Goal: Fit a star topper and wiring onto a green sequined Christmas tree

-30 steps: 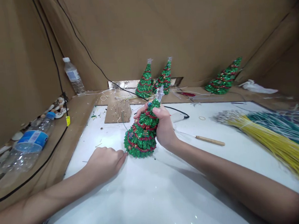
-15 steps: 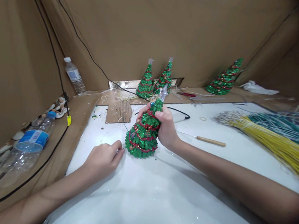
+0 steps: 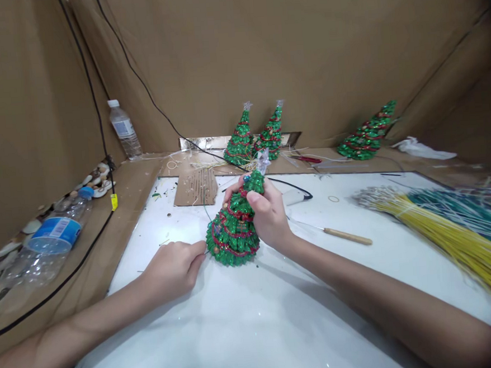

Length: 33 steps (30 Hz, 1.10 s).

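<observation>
A small green sequined Christmas tree (image 3: 233, 229), wound with red garland and topped by a clear star, is gripped around its upper half by the right hand (image 3: 264, 216), whose fingers are curled shut about it. The tree is tilted, its top leaning away to the right, and its base is set just above or on the white bench (image 3: 247, 324), near the middle; contact cannot be told. The left hand (image 3: 173, 267) is laid on the bench just left of the tree's base, fingertips pressed together as if something thin is pinched; what is pinched cannot be made out.

A wooden-handled awl (image 3: 341, 235) is seen to the right of the right hand, and bundles of yellow and green strips (image 3: 454, 231) are spread further right. A cardboard piece (image 3: 196, 187) is placed behind the tree. Three finished trees (image 3: 240, 139) are lined along the back ledge. A water bottle (image 3: 124, 129) is stood upright at the back left, and another bottle (image 3: 51, 239) is laid on its side on the left ledge.
</observation>
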Each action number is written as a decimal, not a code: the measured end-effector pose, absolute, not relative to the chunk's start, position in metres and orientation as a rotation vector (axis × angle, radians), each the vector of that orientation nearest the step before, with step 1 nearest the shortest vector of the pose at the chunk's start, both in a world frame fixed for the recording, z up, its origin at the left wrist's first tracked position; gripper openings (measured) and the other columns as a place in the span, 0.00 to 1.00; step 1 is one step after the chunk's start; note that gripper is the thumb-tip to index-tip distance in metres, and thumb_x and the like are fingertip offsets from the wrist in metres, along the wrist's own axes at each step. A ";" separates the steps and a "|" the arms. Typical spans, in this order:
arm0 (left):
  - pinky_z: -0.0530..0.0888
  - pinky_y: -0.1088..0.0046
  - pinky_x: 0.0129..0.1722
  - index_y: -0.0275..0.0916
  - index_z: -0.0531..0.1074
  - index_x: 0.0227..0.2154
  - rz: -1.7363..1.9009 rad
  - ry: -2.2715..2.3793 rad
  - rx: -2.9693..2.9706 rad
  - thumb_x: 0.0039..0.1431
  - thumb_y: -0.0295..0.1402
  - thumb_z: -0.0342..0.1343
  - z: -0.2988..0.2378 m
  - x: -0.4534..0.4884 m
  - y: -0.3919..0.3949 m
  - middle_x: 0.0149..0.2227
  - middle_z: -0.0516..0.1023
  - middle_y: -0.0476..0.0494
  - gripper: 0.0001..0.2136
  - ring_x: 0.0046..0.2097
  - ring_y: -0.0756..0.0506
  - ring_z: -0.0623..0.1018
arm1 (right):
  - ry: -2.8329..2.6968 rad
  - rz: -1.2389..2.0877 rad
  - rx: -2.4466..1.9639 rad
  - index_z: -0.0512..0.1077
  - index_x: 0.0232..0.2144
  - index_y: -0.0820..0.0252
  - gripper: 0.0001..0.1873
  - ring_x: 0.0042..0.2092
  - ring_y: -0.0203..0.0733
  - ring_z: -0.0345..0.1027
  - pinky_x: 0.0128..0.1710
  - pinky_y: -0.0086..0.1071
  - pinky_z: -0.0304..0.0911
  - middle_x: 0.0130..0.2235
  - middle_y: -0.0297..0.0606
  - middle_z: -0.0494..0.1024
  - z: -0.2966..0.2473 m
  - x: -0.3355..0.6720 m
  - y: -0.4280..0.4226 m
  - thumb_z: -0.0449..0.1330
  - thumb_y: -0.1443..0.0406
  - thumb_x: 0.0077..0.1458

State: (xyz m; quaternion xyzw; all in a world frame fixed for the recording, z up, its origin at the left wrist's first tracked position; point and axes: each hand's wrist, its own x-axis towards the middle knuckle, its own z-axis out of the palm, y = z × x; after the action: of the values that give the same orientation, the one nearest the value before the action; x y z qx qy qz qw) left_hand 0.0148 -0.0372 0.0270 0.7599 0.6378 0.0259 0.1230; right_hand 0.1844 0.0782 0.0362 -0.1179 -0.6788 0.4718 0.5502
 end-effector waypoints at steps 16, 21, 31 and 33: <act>0.61 0.70 0.27 0.41 0.70 0.31 -0.089 1.971 2.250 0.64 0.33 0.40 0.039 0.017 -0.036 0.28 0.79 0.44 0.13 0.31 0.42 0.78 | -1.761 0.971 -0.394 0.64 0.32 0.54 0.08 0.30 0.40 0.67 0.34 0.38 0.65 0.28 0.31 0.72 0.047 0.184 0.068 0.58 0.65 0.47; 0.65 0.68 0.28 0.39 0.72 0.30 -0.152 2.046 2.261 0.64 0.36 0.43 0.048 0.013 -0.036 0.31 0.79 0.41 0.14 0.33 0.40 0.79 | -1.800 0.935 -0.490 0.63 0.33 0.55 0.09 0.30 0.40 0.67 0.34 0.37 0.63 0.29 0.33 0.73 0.049 0.185 0.065 0.58 0.64 0.47; 0.73 0.74 0.39 0.36 0.72 0.38 1.153 1.733 2.940 0.62 0.31 0.57 0.096 0.031 -0.027 0.37 0.78 0.45 0.04 0.39 0.48 0.78 | -1.786 0.787 -0.565 0.61 0.34 0.56 0.10 0.30 0.39 0.65 0.33 0.34 0.61 0.29 0.31 0.71 0.052 0.183 0.060 0.58 0.66 0.48; 0.73 0.75 0.39 0.36 0.72 0.39 1.203 1.686 2.994 0.62 0.29 0.57 0.100 0.039 -0.020 0.37 0.78 0.45 0.04 0.38 0.49 0.78 | -1.791 0.754 -0.558 0.60 0.34 0.55 0.11 0.28 0.38 0.63 0.31 0.33 0.59 0.28 0.30 0.69 0.052 0.183 0.060 0.58 0.65 0.48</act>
State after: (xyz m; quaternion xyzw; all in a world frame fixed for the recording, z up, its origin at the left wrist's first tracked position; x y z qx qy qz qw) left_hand 0.0393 -0.0200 0.0999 0.7970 0.4488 0.3201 -0.2468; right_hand 0.1831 0.0605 0.0515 -0.2339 -0.7505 0.3158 0.5313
